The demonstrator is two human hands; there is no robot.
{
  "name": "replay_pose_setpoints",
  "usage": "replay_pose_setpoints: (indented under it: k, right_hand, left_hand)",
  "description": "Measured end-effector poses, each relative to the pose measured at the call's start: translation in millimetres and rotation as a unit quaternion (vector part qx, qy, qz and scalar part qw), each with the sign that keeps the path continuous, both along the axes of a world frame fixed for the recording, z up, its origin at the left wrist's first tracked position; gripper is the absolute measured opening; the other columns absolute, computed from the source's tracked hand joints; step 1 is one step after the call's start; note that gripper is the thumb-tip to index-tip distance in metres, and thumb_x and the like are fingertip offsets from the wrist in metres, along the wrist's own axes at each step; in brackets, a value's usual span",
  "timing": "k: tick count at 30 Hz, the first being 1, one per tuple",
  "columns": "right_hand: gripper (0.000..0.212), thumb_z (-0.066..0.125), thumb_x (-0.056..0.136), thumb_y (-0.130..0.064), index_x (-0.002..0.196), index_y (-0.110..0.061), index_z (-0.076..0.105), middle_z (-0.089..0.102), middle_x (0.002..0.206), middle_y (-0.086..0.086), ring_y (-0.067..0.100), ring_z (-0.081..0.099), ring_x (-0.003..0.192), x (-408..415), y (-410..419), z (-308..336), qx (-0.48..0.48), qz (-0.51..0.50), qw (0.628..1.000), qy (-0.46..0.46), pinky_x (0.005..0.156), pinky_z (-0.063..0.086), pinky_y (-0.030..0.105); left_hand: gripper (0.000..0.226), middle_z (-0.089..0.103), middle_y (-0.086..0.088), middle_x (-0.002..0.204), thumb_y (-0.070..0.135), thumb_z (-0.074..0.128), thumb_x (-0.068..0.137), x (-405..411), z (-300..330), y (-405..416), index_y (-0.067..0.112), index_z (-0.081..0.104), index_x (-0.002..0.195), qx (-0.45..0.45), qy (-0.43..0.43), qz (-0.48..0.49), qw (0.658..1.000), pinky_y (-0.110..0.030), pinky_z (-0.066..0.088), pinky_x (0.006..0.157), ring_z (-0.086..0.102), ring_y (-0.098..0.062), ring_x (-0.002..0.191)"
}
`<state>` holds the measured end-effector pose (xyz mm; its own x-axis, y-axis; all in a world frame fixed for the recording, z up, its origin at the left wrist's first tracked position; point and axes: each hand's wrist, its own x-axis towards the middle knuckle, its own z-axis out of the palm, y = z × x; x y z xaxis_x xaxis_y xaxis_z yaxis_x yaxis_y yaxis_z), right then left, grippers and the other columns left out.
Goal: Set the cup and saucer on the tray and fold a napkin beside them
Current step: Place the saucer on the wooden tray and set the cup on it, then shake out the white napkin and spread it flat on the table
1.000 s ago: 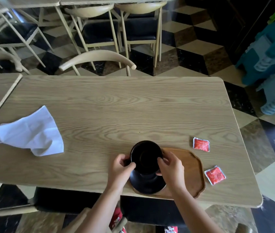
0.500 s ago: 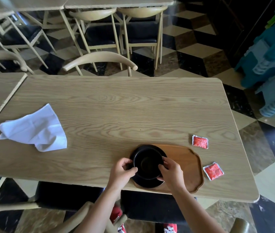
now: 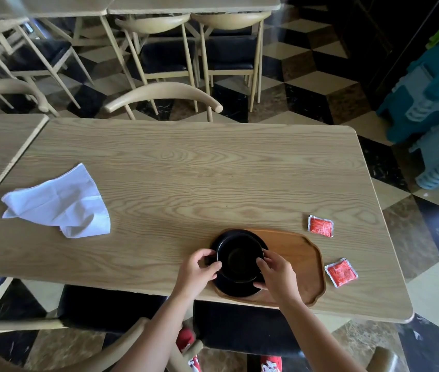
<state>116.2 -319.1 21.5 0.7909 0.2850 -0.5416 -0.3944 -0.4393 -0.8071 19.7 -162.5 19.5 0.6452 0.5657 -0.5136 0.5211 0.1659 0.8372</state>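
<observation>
Both grips, left hand (image 3: 196, 272) and right hand (image 3: 277, 275), are clasping the round black ceramic cup (image 3: 239, 260), steadying it on the black saucer (image 3: 235, 289) beneath.

Single head-worn wide-angle view, looking forward and steeply down, close over the table's (image 3: 186, 170) near edge, chairs (image 3: 164, 92) beyond
</observation>
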Motion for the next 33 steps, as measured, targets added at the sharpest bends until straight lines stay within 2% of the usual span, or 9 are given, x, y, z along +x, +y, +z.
replay_pose_setpoints:
  k: [6,9,13,15,18,23,26,30,33]
  right_hand:
    - [0.03,0.059,0.088,-0.014,0.118,-0.012,0.058,0.065,0.106,0.009,0.02,0.063,0.092,4.8,-2.1,2.7,-0.012,0.028,1.0,0.002,0.066,0.06,0.039]
    - [0.033,0.063,0.085,-0.018,0.117,-0.012,0.058,0.066,0.105,0.008,0.02,0.066,0.086,10.8,-6.1,8.3,-0.051,0.066,0.996,-0.021,0.066,0.06,0.037]
    - [0.027,0.061,0.083,-0.032,0.107,-0.019,0.063,0.069,0.098,-0.002,0.015,0.063,0.085,21.1,-8.2,32.1,-0.136,0.112,0.975,-0.137,0.068,0.053,0.03]
    - [0.02,0.057,0.084,-0.036,0.099,-0.023,0.064,0.066,0.095,-0.007,0.012,0.059,0.081,22.1,-4.0,47.4,-0.172,0.175,0.947,-0.209,0.06,0.044,0.023]
    - [0.018,0.05,0.086,-0.036,0.094,-0.025,0.063,0.066,0.095,-0.009,0.012,0.06,0.082,10.9,15.5,67.8,-0.183,0.3,0.886,-0.301,0.061,0.047,0.025]
    - [0.027,0.044,0.088,-0.029,0.103,-0.016,0.063,0.068,0.102,0.007,0.027,0.061,0.094,-34.3,68.4,94.6,-0.179,0.478,0.773,-0.377,0.074,0.052,0.034]
    - [0.029,0.045,0.086,-0.027,0.108,-0.016,0.061,0.066,0.107,0.01,0.029,0.06,0.1,-65.7,93.0,105.5,-0.181,0.511,0.73,-0.416,0.08,0.048,0.033]
    - [0.032,0.043,0.09,-0.03,0.118,-0.017,0.053,0.054,0.122,0.007,0.027,0.051,0.112,-111.6,119.1,113.7,-0.177,0.515,0.683,-0.487,0.09,0.04,0.033]
    - [0.033,0.041,0.09,-0.028,0.119,-0.017,0.052,0.052,0.124,0.007,0.026,0.047,0.114,-151.8,143.2,108.4,-0.199,0.509,0.671,-0.501,0.092,0.038,0.034]
  left_hand:
    - [0.033,0.057,0.012,0.092,0.012,0.069,0.08,0.2,2.7,0.0,0.011,0.06,0.111,0.045,0.032,-0.027,0.998,-0.027,0.058,0.074,0.067,-0.018,0.085]
    - [0.046,0.067,0.007,0.102,0.026,0.067,0.079,-1.6,9.6,3.7,0.019,0.055,0.123,0.173,0.083,-0.125,0.973,-0.029,0.053,0.085,0.067,-0.017,0.091]
    - [0.043,0.063,0.009,0.109,0.033,0.063,0.08,-9.4,30.0,12.3,0.026,0.054,0.122,0.323,0.106,-0.173,0.924,-0.027,0.049,0.077,0.063,-0.013,0.087]
    - [0.028,0.059,0.013,0.09,0.032,0.06,0.082,-18.6,42.9,15.9,0.025,0.058,0.109,0.378,0.104,-0.175,0.903,-0.022,0.045,0.066,0.057,-0.008,0.075]
    - [0.009,0.048,0.012,0.068,0.028,0.057,0.084,-41.2,62.3,17.2,0.021,0.057,0.089,0.431,0.097,-0.178,0.879,-0.016,0.036,0.055,0.048,-0.006,0.062]
    - [0.014,0.05,0.007,0.067,0.023,0.053,0.083,-93.8,93.0,23.8,0.018,0.047,0.071,0.489,0.118,-0.154,0.85,-0.026,0.041,0.058,0.053,-0.016,0.063]
    - [0.016,0.062,0.0,0.075,0.026,0.049,0.082,-129.8,100.6,37.2,0.013,0.057,0.079,0.536,0.117,-0.152,0.822,-0.031,0.05,0.06,0.06,-0.019,0.067]
    - [0.008,0.058,0.002,0.059,0.021,0.053,0.074,-174.3,99.9,70.4,0.017,0.055,0.068,0.615,0.132,-0.184,0.756,-0.024,0.043,0.047,0.057,-0.018,0.05]
    - [0.007,0.058,0.005,0.061,0.024,0.055,0.076,-212.4,94.6,95.3,0.019,0.059,0.073,0.629,0.135,-0.171,0.746,-0.026,0.047,0.049,0.056,-0.014,0.051]
